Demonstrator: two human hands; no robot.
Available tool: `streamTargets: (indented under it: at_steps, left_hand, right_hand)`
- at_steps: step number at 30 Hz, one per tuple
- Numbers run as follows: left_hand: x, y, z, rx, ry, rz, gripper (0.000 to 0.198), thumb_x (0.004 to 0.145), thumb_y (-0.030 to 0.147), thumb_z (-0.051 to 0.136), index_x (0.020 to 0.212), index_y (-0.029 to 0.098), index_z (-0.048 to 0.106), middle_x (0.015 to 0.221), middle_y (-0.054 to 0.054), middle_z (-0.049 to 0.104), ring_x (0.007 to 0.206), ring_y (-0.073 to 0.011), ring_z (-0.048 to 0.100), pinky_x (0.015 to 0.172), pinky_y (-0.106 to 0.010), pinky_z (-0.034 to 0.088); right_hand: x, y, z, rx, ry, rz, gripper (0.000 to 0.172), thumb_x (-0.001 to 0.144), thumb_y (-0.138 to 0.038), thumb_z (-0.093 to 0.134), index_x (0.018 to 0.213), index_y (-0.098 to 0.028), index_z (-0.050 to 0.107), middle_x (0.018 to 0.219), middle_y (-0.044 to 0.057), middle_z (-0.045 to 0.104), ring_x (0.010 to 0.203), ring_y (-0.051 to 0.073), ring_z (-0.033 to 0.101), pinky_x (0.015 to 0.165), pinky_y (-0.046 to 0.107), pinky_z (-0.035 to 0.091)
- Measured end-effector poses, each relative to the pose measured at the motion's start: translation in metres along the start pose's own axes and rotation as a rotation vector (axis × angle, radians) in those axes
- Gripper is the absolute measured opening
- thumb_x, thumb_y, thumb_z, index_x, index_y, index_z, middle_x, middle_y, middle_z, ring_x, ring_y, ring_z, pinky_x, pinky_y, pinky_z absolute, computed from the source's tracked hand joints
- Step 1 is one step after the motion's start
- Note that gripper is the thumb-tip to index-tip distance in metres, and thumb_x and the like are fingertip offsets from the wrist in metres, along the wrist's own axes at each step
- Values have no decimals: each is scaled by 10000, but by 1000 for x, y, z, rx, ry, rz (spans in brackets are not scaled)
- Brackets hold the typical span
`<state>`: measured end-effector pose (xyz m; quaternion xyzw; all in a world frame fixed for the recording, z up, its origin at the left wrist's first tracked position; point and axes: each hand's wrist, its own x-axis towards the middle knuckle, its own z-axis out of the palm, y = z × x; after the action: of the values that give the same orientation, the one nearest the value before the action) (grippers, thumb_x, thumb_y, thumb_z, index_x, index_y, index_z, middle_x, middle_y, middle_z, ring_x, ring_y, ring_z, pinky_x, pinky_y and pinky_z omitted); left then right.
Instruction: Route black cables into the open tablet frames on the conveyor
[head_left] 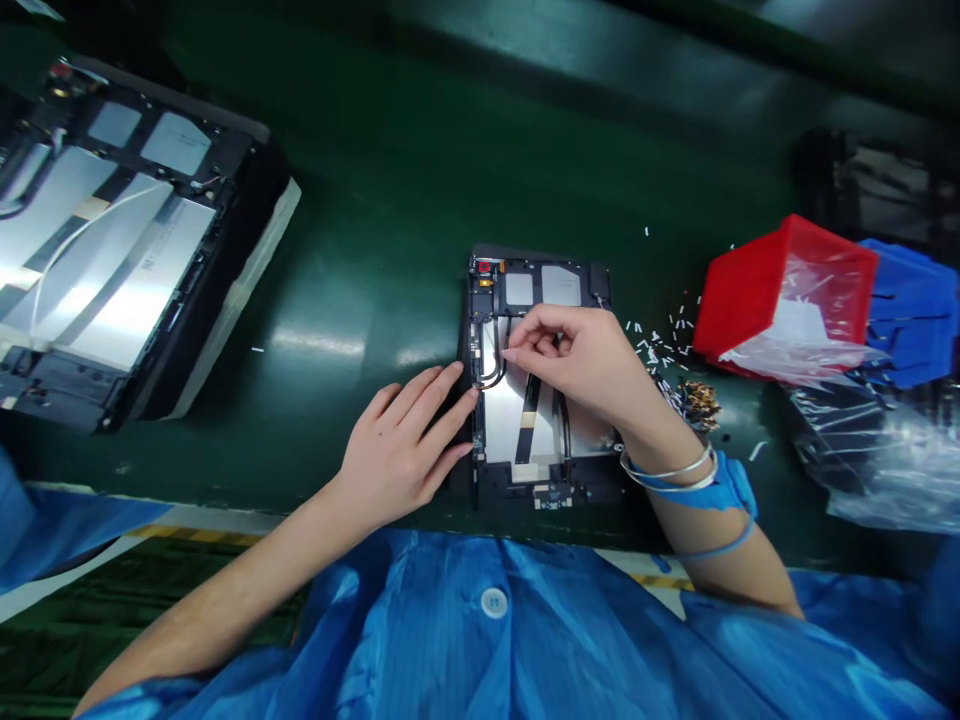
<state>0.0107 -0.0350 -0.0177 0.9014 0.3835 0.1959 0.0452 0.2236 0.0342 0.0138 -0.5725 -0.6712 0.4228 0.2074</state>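
Steadying the opened black tablet chassis [536, 400], the left hand [401, 450] lay flat with fingers spread, while the right hand [581, 355] pinched a thin black cable [496, 378].

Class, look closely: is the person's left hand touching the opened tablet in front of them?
Touching. The head view shows the left hand lying flat, its fingertips resting on the left edge of the tablet with no gap.

My left hand [401, 440] lies flat against the left edge of an opened black tablet chassis [540, 380] on the green belt [375, 230], while my right hand [581, 355] pinches a thin black cable [496, 372] inside.
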Motion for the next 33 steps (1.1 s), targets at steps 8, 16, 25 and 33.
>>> streamTargets:
  at_steps: [8, 16, 25, 33]
  left_hand:
    - [1, -3, 3, 12, 8, 22, 360, 939, 260, 501, 1247, 85, 570, 1307, -187, 566, 1121, -289, 580, 803, -356, 454]
    - [2, 3, -2, 135, -16, 12, 336, 918, 246, 538, 1228, 129, 596, 1304, -149, 585, 1147, -284, 584, 826, -372, 420]
    - [21, -10, -6, 64, -49, 128, 396, 947, 324, 481, 1270, 116, 575, 1349, -171, 540, 1189, -307, 552, 884, -394, 433]
    - [24, -17, 3, 117, -51, 213, 395, 976, 371, 432, 1246, 138, 599, 1352, -163, 540, 1190, -297, 559, 881, -397, 454]
  right_hand:
    - [5, -3, -3, 19, -85, 58, 70, 700, -212, 639, 659, -155, 634, 544, -34, 502, 533, 73, 428, 548, 250, 349]
    - [8, -3, -4, -14, -88, 50, 59, 692, -198, 636, 655, -160, 610, 551, -32, 523, 537, 73, 452, 543, 239, 360]
    - [8, -6, -3, -85, -85, 79, 35, 695, -151, 619, 663, -163, 624, 550, -38, 527, 537, 78, 457, 552, 243, 349]
    - [8, -8, 0, -151, -59, 99, 63, 707, -127, 610, 655, -163, 614, 554, -31, 533, 561, 89, 459, 577, 259, 316]
